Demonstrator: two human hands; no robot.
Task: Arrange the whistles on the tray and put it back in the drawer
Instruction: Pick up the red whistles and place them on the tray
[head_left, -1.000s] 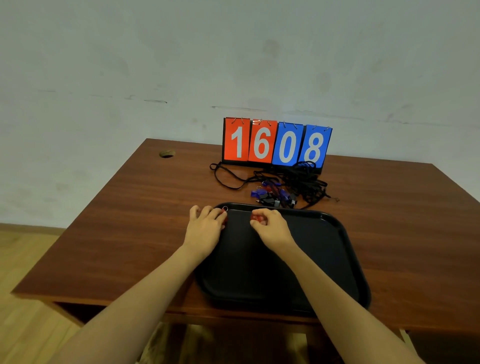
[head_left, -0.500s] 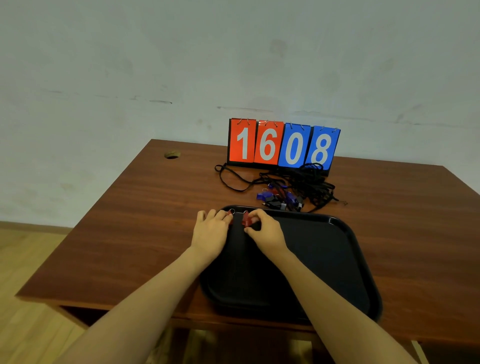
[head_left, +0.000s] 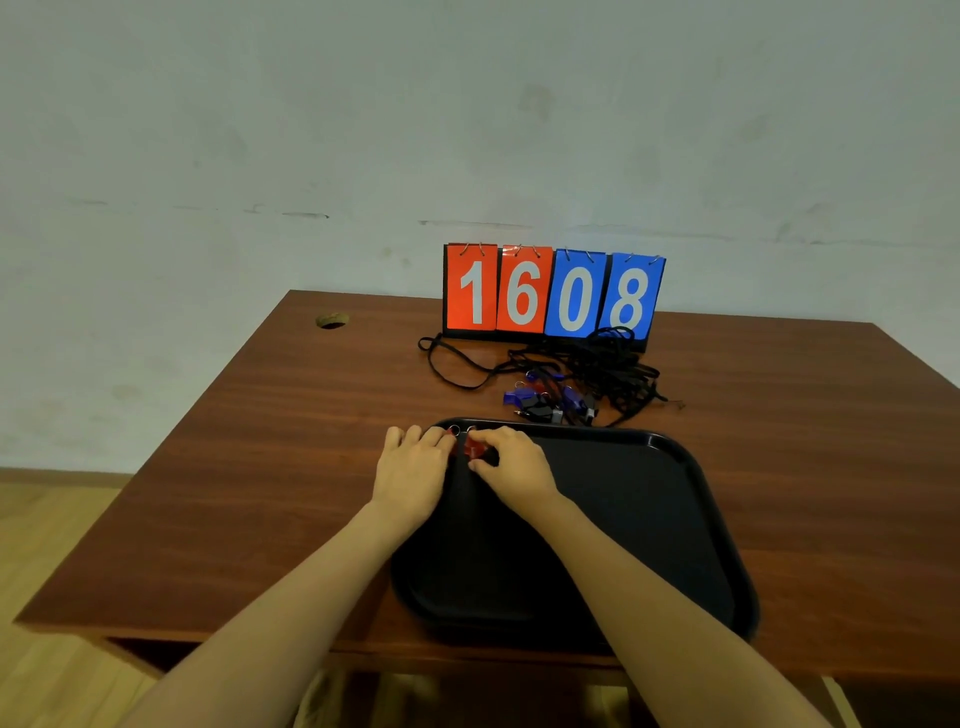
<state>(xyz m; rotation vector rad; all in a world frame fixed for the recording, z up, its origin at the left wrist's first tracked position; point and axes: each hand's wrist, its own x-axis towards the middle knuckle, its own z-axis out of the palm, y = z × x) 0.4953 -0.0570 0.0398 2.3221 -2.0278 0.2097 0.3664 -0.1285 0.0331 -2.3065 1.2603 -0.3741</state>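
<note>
Step in hand, by the look of it: lining up the first whistles. R hand (head_left: 511, 467) pinches a red whistle (head_left: 474, 447) btwn thumb & forefinger, low over the far-left corner of the black tray (head_left: 649, 519). L hand (head_left: 413, 467) sits just left of that pinch, fingertips down at the tray corner. Whether it grips or only presses smth, can't tell. Two small metal rings (head_left: 454, 430) show just beyond the pinch.

The other whistles (head_left: 540, 402), blue & dark, lie beyond the pinch & a bit right, off the tray, tangled w/ black cords (head_left: 608, 369). Next move prob calls for setting the red one down straight, letting go, then teasing another out of the cords w/o dragging the lot. Drawer not seen.

Surface: reddish-brown wood desk (head_left: 260, 467), cable hole (head_left: 331, 320) far left of the hands. A flip scoreboard (head_left: 553, 293) reading 1608 stands behind the pile. Room: pale scuffed wall (head_left: 467, 104), wood floor (head_left: 41, 545) low left.
</note>
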